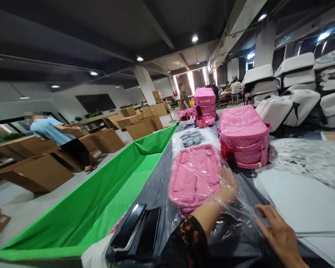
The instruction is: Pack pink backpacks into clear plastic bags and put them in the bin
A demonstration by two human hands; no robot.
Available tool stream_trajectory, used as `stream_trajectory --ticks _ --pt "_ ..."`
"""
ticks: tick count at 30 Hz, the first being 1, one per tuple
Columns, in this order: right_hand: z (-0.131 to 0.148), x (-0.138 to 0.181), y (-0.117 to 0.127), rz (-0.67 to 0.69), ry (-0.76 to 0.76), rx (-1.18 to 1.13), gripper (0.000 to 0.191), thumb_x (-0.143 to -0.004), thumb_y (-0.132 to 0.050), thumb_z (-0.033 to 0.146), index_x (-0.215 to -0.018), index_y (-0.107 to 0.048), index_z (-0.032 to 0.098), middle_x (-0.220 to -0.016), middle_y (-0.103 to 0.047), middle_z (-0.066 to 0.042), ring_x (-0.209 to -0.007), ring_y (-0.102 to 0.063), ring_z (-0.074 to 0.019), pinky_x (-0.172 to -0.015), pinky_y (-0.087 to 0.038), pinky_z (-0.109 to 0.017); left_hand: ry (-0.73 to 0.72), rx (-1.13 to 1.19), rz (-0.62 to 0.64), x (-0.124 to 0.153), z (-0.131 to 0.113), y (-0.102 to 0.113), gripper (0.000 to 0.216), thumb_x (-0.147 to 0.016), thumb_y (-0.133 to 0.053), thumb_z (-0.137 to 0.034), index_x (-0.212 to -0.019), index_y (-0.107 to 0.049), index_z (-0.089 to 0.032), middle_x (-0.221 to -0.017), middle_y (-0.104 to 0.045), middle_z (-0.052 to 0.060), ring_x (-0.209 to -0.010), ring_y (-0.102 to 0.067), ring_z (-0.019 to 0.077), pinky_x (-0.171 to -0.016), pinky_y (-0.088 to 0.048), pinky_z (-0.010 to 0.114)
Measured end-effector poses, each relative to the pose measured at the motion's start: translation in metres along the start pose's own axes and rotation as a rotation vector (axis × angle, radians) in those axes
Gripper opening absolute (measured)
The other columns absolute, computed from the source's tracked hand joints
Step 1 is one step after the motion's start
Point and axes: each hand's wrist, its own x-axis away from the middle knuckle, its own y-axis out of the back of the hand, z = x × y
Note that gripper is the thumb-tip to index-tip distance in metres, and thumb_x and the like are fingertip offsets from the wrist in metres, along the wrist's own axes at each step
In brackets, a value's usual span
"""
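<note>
A pink backpack [194, 175] lies in front of me inside a clear plastic bag [240, 203]. My left hand [228, 182] reaches under the plastic film along the backpack's right side, its fingers stretched out and holding nothing. Near the bag's right-hand edge, my right hand [279, 232] is closed on the film, which is pulled out towards it. Some of its fingers are hidden. Just beyond the bagged backpack lies a white sheet or bag with grey print [192, 137].
A stack of pink backpacks [244, 137] stands to the right, with another pink stack [204, 106] farther off. Left are a green-lined bin [123, 186], cardboard boxes [33, 169] and a person in blue [53, 130]. Clear bags [304, 160], white sheets [293, 201] and white backpacks [296, 74] fill the right.
</note>
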Motion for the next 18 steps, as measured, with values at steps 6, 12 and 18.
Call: stream_trajectory --ticks 6,12,18 --pt "-0.022 0.043 -0.001 0.030 -0.336 -0.080 0.043 -0.089 -0.051 0.063 -0.069 -0.054 0.026 -0.057 -0.053 0.002 -0.046 -0.053 -0.0155 -0.046 -0.047 -0.028 -0.403 0.004 0.109 0.180 -0.007 0.033 0.084 -0.090 -0.063 -0.053 -0.151 -0.039 0.000 -0.159 -0.033 0.029 -0.152 -0.026 0.0378 -0.121 -0.037 0.049" --pt "0.009 0.049 0.005 0.070 -0.301 -0.173 0.039 -0.088 -0.057 0.057 -0.068 -0.055 0.024 -0.067 -0.059 -0.001 -0.060 -0.059 -0.0166 -0.058 -0.050 -0.027 -0.398 0.062 0.030 0.211 0.025 0.036 0.054 -0.102 -0.049 -0.034 -0.146 -0.046 -0.004 -0.155 -0.048 0.017 -0.153 -0.029 0.0260 -0.122 -0.037 0.039" --pt "0.021 0.042 0.008 0.041 -0.349 -0.163 0.031 -0.086 -0.059 0.052 -0.071 -0.055 0.025 -0.058 -0.057 0.002 -0.051 -0.057 -0.0146 -0.049 -0.047 -0.024 -0.241 0.004 0.267 0.093 0.000 0.009 0.048 -0.095 -0.042 -0.012 -0.136 -0.054 0.011 -0.142 -0.054 0.031 -0.139 -0.049 0.0373 -0.118 -0.042 0.045"
